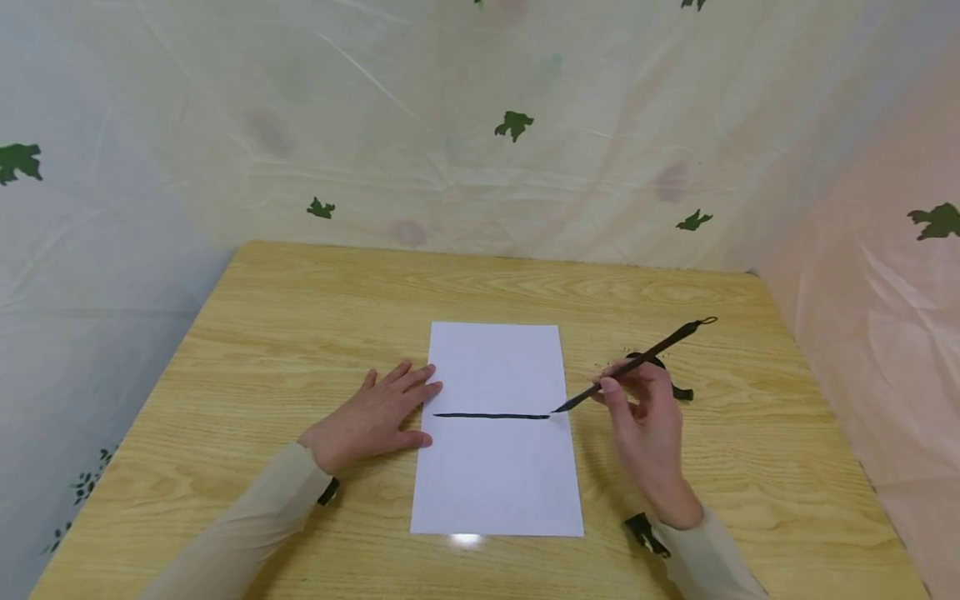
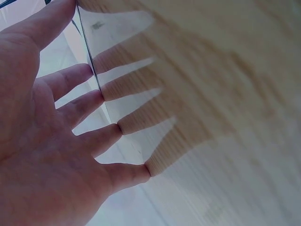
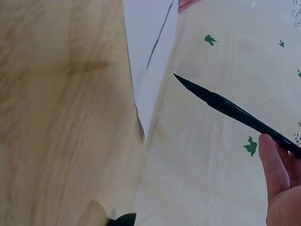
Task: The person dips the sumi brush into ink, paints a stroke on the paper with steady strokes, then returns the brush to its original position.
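Observation:
A white sheet of paper (image 1: 495,483) lies on the wooden table, crossed by one black horizontal stroke (image 1: 491,416). My left hand (image 1: 378,417) rests at the sheet's left edge with fingers spread; in the left wrist view the fingertips of that hand (image 2: 51,136) touch the surface. My right hand (image 1: 648,425) pinches a dark calligraphy brush (image 1: 652,354) by its handle, tilted, with a hanging loop at its top end. In the right wrist view the pointed black tip of the brush (image 3: 190,84) is apart from the paper, near the stroke's right end in the head view.
Behind my right hand a black object (image 1: 682,393) sits on the table, mostly hidden, with small dark specks around it. The wooden table (image 1: 300,308) meets pale curtains (image 1: 420,125) with green bird-like prints at the back and sides.

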Demonstrator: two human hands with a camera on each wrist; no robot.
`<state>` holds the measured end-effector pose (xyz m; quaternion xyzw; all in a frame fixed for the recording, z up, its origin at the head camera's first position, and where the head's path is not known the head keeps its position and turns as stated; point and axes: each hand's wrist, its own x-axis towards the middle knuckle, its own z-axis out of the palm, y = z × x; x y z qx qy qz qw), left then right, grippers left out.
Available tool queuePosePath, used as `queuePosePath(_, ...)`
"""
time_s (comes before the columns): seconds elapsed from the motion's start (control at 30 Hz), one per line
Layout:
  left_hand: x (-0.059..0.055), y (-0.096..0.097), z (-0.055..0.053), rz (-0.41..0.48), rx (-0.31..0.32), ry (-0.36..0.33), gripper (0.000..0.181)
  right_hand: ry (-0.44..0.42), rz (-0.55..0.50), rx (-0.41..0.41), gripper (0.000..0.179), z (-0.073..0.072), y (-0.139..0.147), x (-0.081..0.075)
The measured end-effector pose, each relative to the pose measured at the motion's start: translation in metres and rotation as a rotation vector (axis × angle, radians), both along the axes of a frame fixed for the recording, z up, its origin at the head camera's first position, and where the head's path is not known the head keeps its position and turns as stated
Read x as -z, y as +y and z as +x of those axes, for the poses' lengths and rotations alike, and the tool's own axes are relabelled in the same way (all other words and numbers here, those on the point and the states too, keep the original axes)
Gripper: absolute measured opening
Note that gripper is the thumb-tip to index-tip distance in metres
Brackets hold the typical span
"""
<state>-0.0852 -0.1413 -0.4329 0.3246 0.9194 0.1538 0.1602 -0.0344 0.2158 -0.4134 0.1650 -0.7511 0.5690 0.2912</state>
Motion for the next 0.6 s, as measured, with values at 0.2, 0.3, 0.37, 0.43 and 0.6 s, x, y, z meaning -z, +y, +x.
queuePosePath(0.2, -0.001, 0.001, -0.001, -0.008, -0.005, -0.002, 0.078, 0.058, -0.074, -0.047, 0.028, 0.004, 0.005, -0.009)
queuePosePath(0.3, -0.002, 0.002, -0.001, -0.009, -0.018, -0.016, 0.078, 0.094, -0.121, -0.077, 0.027, 0.006, 0.01, -0.012)
queuePosePath(0.37, -0.002, 0.003, 0.0, -0.012, -0.027, -0.023, 0.078, 0.114, -0.156, -0.088, 0.03, 0.008, 0.013, -0.014)
queuePosePath(0.43, -0.001, 0.004, 0.001, -0.018, -0.035, -0.032, 0.079, 0.136, -0.177, -0.096, 0.032, 0.009, 0.018, -0.016)
queuePosePath(0.6, 0.0, 0.007, 0.003, -0.035, -0.046, -0.037, 0.078, 0.196, -0.214, -0.091, 0.032, 0.014, 0.033, -0.021)
